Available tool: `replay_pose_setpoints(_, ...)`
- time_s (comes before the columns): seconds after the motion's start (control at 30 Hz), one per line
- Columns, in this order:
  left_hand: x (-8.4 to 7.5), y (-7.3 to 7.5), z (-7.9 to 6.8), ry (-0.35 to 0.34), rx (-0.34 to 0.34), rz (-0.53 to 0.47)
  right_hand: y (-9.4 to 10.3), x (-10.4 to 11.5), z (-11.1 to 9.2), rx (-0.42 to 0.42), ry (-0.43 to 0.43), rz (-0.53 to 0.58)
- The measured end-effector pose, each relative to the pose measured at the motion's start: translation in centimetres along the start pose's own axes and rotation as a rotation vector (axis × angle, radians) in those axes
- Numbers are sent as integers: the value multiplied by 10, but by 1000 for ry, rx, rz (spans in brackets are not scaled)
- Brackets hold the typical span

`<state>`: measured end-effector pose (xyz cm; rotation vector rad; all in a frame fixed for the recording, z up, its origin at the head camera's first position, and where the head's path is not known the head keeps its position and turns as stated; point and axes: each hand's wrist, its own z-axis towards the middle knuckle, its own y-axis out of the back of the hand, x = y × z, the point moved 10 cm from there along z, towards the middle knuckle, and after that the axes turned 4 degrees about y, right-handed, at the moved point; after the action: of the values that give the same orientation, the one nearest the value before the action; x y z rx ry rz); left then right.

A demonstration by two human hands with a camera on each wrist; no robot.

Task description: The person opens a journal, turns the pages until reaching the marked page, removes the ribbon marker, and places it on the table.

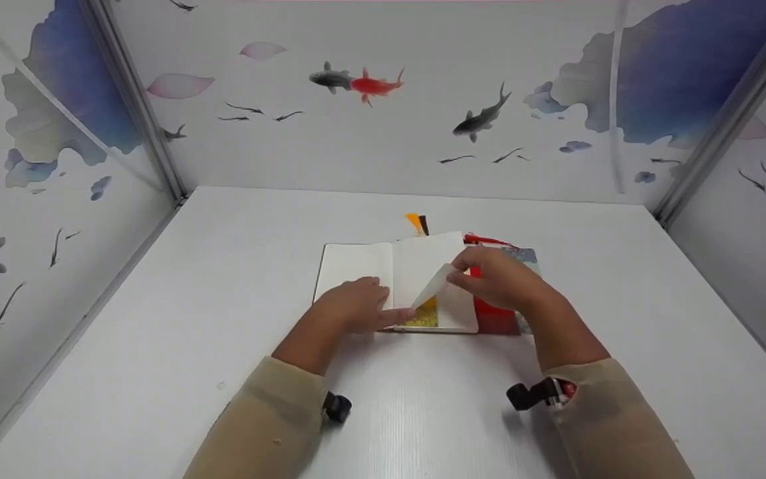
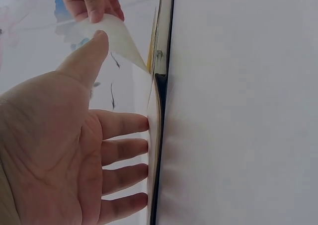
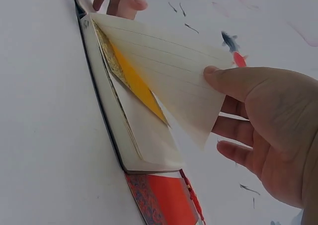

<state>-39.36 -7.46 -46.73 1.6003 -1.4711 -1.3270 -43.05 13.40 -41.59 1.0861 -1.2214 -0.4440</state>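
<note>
An open notebook [image 1: 355, 260] with a dark cover lies on the white table. My left hand [image 1: 356, 306] rests on its left page, the straight fingertips pressing near the spine and the thumb reaching toward the lifted leaf. Between thumb and fingers, my right hand [image 1: 503, 278] pinches the outer edge of a lined page [image 3: 184, 71], raised and bent up from the right side. Under that page a yellow and gold-patterned card [image 3: 134, 78] lies tilted inside the notebook, partly hidden.
Red patterned card-like items [image 3: 169, 200] with a red cord [image 3: 193, 195] stick out beneath the notebook's right side. Orange and black tabs [image 1: 416, 223] show past its far edge. Walls printed with fish enclose the table [image 1: 157, 319] at the back and sides.
</note>
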Motion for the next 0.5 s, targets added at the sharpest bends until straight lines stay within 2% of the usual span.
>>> replay_pose_setpoints(0.27,-5,7,-2,-30,-85,-2,9,40,-5,-135,232,-3)
replay_pose_setpoints(0.5,-7,7,-1,-26,-103,49,11,60,-9,-221,359,-45)
